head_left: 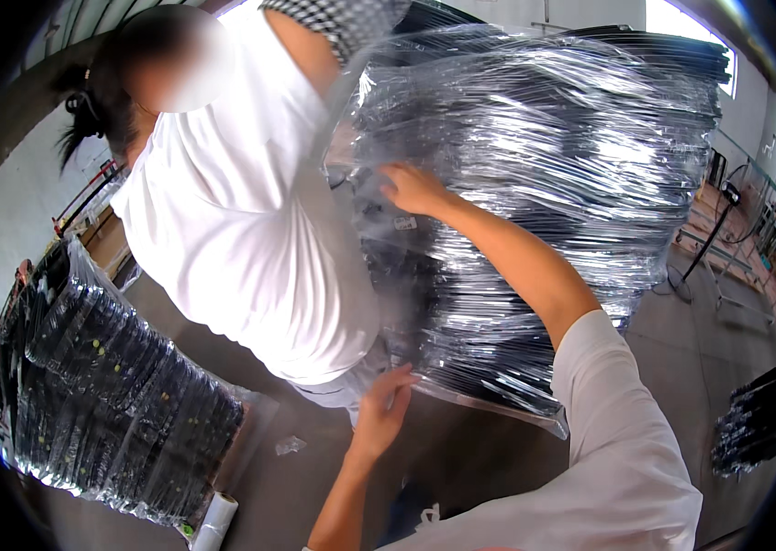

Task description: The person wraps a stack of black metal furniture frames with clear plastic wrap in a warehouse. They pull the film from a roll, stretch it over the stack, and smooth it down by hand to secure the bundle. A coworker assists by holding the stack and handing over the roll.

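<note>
A bulky stack of thin black pieces (480, 367), swathed in wrinkled, glossy clear stretch film (626, 156), stands ahead, right of centre.

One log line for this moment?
right hand: at film-wrapped stack | left hand: near stack's base | co-worker: beside stack | grips: unclear

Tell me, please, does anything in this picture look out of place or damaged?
A small crumpled scrap of clear plastic lies on the grey floor, to the right of the film-wrapped black stack at lower left. It looks like litter, since it appears attached to nothing.
</note>
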{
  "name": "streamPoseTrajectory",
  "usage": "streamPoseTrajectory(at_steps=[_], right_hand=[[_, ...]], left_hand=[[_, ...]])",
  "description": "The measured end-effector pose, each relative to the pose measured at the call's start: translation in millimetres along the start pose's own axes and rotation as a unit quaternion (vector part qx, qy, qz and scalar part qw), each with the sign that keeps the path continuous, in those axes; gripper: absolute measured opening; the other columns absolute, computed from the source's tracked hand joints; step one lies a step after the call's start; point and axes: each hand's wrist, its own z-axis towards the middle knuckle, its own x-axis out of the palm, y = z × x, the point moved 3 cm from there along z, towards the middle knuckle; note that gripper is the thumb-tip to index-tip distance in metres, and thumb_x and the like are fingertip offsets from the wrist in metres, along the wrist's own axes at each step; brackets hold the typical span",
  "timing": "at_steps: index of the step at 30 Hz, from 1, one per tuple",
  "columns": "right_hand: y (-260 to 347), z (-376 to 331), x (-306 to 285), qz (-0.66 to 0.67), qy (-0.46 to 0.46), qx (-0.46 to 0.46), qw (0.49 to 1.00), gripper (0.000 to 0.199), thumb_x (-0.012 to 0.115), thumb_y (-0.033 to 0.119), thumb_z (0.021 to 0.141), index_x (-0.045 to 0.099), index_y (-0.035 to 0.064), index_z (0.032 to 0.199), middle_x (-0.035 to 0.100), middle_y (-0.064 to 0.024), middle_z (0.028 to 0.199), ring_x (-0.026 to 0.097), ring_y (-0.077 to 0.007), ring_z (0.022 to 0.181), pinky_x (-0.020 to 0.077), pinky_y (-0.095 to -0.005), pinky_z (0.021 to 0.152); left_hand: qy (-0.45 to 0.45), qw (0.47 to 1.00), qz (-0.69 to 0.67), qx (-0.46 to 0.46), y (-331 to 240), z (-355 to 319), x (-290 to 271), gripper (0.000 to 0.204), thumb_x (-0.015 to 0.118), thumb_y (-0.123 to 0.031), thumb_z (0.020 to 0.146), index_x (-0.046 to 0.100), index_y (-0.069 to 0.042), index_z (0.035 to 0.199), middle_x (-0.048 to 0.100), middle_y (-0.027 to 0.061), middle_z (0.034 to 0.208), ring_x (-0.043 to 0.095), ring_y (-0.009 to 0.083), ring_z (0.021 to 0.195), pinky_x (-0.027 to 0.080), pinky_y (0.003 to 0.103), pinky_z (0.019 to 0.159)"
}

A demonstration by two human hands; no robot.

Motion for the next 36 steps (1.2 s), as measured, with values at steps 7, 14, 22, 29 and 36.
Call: streamPoseTrajectory(at_steps=[7,14,22,29,36], right_hand=[[-22,47,-53,-0.328,-0.244,-0.044,0.912,0.066,0.052,0.05,0.081,0.027,0.0253,0.138,0.016,-0.0133,0.146,0.009,-0.0363,0.135,0.0079,-0.0587,0.104],[-73,104,-45,-0.374,-0.239,-0.014,0.896,0.058,0.047,0.05,0.084,0.031,0.0286,0.136,0.019,-0.0074,0.146,0.012,-0.0331,0.135,0.0053,-0.0561,0.106],[-97,113,-98,-0.386,-0.148,-0.219,0.884,0.054,0.046,0.039,0.088,0.032,0.0186,0.136,0.047,-0.006,0.129,0.04,-0.023,0.118,0.0235,-0.0445,0.102],[-84,159,-103,-0.395,-0.182,-0.189,0.881,0.06,0.045,0.042,0.088,0.028,0.0136,0.138,0.06,-0.0058,0.104,0.054,-0.0251,0.093,0.0365,-0.0432,0.077],[-88,227,-90,-0.463,-0.016,-0.074,0.883,0.068,0.034,0.052,0.089,0.022,0.0087,0.14,0.063,-0.0127,0.095,0.06,-0.0275,0.084,0.0426,-0.0415,0.068]], left_hand=[[0.004,0.999,0.03,0.032,-52,3,-2,0.025,0.049,0.003,0.081,0.059,-0.002,0.104,0.056,0.014,0.115,0.052,0.0243,0.109,0.038,0.032,0.092],[-0.069,0.993,0.023,0.089,-27,112,14,0.034,0.053,-0.006,0.083,0.049,-0.001,0.116,0.051,0.0199,0.119,0.048,0.0343,0.113,0.036,0.038,0.096],[-0.243,0.941,0.148,0.186,30,379,0,0.059,0.041,-0.043,0.091,0.026,-0.012,0.139,0.017,0.0242,0.143,0.01,0.0439,0.133,0.013,0.049,0.106],[-0.347,0.931,0.065,0.089,95,509,5,0.071,0.022,-0.062,0.087,0.015,-0.018,0.143,0.003,0.016,0.148,-0.001,0.0358,0.136,0.001,0.068,0.096],[-0.322,0.935,-0.118,0.091,133,553,-44,0.069,0.019,-0.058,0.09,0.006,-0.017,0.143,0.004,0.0103,0.149,0.002,0.0253,0.137,0.003,0.049,0.107]])
